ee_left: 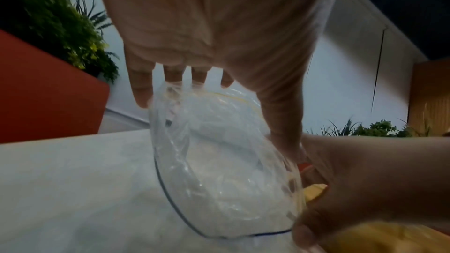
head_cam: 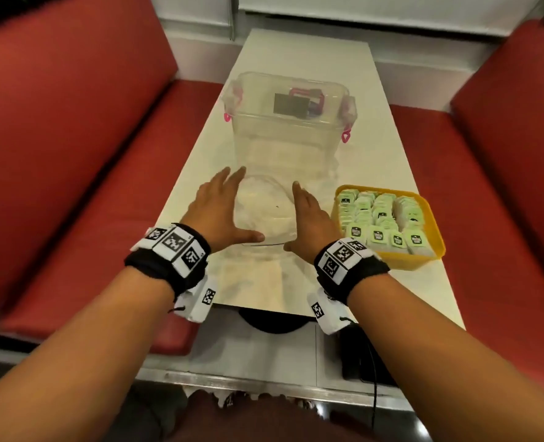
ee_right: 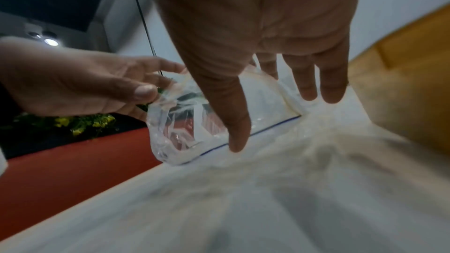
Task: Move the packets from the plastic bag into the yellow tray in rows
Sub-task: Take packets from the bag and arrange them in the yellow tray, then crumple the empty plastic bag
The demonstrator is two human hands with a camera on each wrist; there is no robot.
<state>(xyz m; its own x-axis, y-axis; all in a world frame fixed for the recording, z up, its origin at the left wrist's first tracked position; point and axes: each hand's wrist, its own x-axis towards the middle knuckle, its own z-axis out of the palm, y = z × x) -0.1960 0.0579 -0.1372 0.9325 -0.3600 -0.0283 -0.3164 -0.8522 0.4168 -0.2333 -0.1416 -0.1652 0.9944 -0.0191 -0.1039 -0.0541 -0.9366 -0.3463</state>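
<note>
A clear zip-top plastic bag lies on the white table between my hands, and I see no packets inside it. My left hand rests against its left side with fingers straight and thumb spread across the near edge. On the bag's right side my right hand also has straight fingers. In the left wrist view the bag bulges under the left hand. In the right wrist view my right thumb touches the bag near its blue zip line. The yellow tray at right holds rows of green packets.
A clear lidded storage box with pink latches stands just behind the bag. Red benches run along the left and right of the narrow table. The tray sits close to the table's right edge.
</note>
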